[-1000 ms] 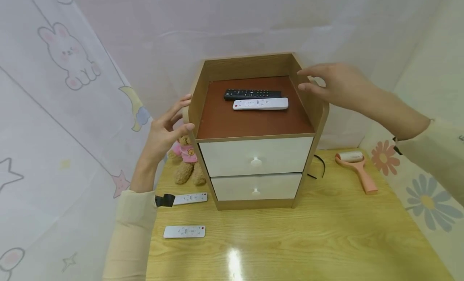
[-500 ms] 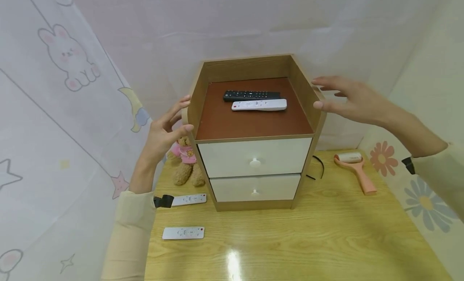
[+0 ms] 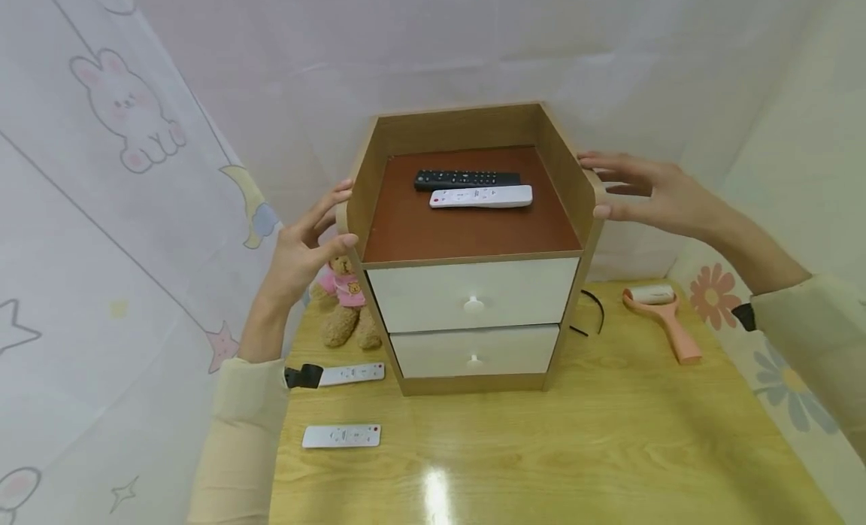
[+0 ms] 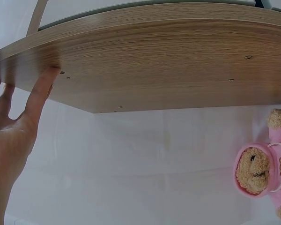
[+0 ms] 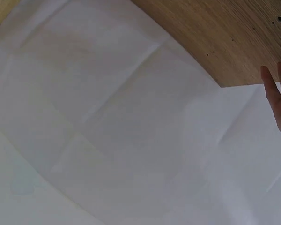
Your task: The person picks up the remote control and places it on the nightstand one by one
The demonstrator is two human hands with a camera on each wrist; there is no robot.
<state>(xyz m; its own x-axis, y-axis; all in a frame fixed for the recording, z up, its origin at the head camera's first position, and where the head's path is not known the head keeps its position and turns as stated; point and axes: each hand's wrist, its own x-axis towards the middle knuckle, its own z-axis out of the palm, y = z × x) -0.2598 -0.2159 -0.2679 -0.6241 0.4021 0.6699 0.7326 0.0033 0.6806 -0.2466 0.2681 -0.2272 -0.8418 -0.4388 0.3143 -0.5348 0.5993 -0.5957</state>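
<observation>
A small wooden cabinet point(image 3: 473, 314) with two white drawers stands upright on the table, its lower drawer looking slightly tilted. On its brown top shelf lie a black remote control point(image 3: 467, 180) and a white remote control point(image 3: 482, 197), side by side. My left hand point(image 3: 298, 258) touches the cabinet's left side panel, fingertips and thumb at the front edge; the left wrist view shows straight fingers point(image 4: 40, 93) against the wood. My right hand point(image 3: 652, 194) is at the right side panel, fingers along its upper edge and thumb at its front edge.
Two more white remote controls point(image 3: 341, 436) lie on the table at the left. A teddy bear point(image 3: 348, 295) in pink sits beside the cabinet. To the right are a black headband point(image 3: 598, 311) and an orange lint roller point(image 3: 670, 322). Patterned cloth walls point(image 3: 203, 74) enclose the table.
My right hand has moved outward from over the shelf's right side to the outside of the right panel, now at its edge. My left hand has stayed at the left panel.
</observation>
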